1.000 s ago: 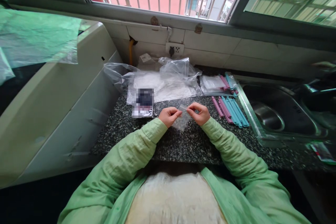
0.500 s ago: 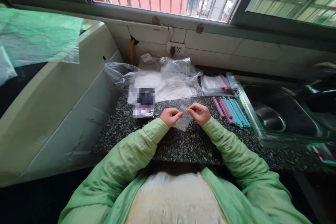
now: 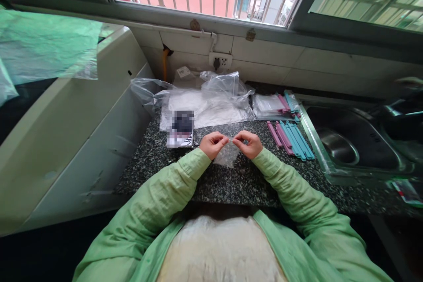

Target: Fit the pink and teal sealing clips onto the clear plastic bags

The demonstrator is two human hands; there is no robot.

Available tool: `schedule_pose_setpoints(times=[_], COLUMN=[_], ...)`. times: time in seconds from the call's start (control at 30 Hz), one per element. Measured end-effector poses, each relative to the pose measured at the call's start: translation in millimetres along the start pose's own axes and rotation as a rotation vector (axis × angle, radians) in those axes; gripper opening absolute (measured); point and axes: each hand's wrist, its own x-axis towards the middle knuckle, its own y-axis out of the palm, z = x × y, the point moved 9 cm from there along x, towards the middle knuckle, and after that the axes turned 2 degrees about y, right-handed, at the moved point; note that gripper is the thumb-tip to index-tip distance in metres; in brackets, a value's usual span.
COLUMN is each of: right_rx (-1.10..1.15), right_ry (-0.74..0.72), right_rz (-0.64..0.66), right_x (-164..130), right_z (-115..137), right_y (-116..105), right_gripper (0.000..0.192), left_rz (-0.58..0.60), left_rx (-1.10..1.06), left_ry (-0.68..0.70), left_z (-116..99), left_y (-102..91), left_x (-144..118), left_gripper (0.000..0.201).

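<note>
A small clear plastic bag (image 3: pixel 228 155) hangs between my two hands just above the speckled granite counter (image 3: pixel 218 185). My left hand (image 3: pixel 212 144) pinches the bag's top edge at its left end. My right hand (image 3: pixel 248 143) pinches the same edge at its right end, fingertips almost meeting. Both arms wear light green sleeves. Whether anything is inside the bag cannot be made out.
Pink and blue plastic strips (image 3: pixel 291 139) lie to the right, with more in a clear pack (image 3: pixel 274 105) behind. Crumpled clear bags (image 3: pixel 205 99) cover the counter's back. A blurred card (image 3: pixel 180 128) lies left. A steel sink (image 3: pixel 350 141) is at right; a white appliance (image 3: pixel 72 119) at left.
My hands have drawn closer together along the bag's top edge, so the fingertips now nearly touch. The bag hangs a little lower and more centred.
</note>
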Motion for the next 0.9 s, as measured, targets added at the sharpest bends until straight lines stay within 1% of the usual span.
schedule_pose_setpoints(times=[0.2, 0.5, 0.8, 0.9], right_rx=[0.025, 0.036, -0.04, -0.066], right_ry=[0.045, 0.106, 0.06, 0.029], right_rz=[0.0, -0.002, -0.042, -0.056], right_x=[1, 0, 2, 3], right_z=[-4, -10, -4, -2], right_y=[-2, -5, -10, -12], right_gripper=[0.018, 0.019, 0.018, 0.019], left_rz=[-0.007, -0.052, -0.087, -0.088], left_rx=[-0.015, -0.054, -0.03, -0.034], left_ry=[-0.007, 0.009, 0.037, 0.017], left_z=[0, -2, -8, -7], left_y=[-2.4, -8.8, -12.3, -12.4], left_x=[0, 0, 0, 1], left_gripper=[0.029, 0.029, 0.026, 0.027])
